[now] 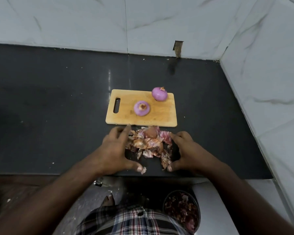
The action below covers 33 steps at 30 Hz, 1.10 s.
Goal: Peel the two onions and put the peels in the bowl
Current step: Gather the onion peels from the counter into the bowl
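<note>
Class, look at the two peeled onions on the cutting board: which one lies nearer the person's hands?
The onion nearer the board's handle slot, its root end facing up. The other onion sits at the board's far edge, farther from both hands.

The dark countertop (49, 102) lies bare to the left of the wooden cutting board (141, 108) and behind it up to the marble wall (92, 22), so a hand could pass there freely. On the right the side wall (270, 82) closes the counter in. Two peeled onions (141, 108) (159, 94) stand on the board (well apart from each other). Just in front of the board a heap of peels (149, 143) fills the strip between the left hand (114, 148) and the right hand (185, 150), with the counter's front edge right behind the thumbs
</note>
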Available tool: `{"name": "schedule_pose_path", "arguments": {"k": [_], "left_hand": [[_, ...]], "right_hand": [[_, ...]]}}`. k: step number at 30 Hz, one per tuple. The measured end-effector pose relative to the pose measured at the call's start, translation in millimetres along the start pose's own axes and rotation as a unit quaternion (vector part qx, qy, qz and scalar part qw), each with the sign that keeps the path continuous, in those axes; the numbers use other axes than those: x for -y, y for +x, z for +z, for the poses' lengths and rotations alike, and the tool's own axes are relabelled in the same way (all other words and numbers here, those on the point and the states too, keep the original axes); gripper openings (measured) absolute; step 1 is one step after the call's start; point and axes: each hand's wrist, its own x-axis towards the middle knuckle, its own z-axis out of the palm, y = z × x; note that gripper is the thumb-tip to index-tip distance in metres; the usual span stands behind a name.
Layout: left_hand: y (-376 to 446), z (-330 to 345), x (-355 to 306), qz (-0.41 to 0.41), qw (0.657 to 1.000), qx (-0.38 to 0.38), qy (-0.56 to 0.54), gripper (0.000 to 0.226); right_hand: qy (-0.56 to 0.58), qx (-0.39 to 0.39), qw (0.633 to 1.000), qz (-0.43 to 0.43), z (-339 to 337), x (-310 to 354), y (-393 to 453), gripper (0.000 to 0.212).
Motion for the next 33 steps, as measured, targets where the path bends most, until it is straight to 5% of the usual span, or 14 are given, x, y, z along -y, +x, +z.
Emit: {"name": "schedule_pose_path", "arguments": {"k": [10, 18, 33], "left_hand": [[28, 28, -3, 0.009, 0.996, -0.088, 0.014, 0.114], [27, 15, 21, -0.002, 0.999, -0.034, 0.038, 0.135], [43, 0, -8, 0.055, 0.994, 0.01, 0.099, 0.093]], "right_hand": [[0.021, -0.062, 0.998, -0.012, 7, 17, 21, 0.104], [0.069, -0.038, 0.995, 0.059, 3, 21, 10, 0.124], [0.007, -0.046, 0.994, 0.101, 18, 65, 33, 0.118]]}}
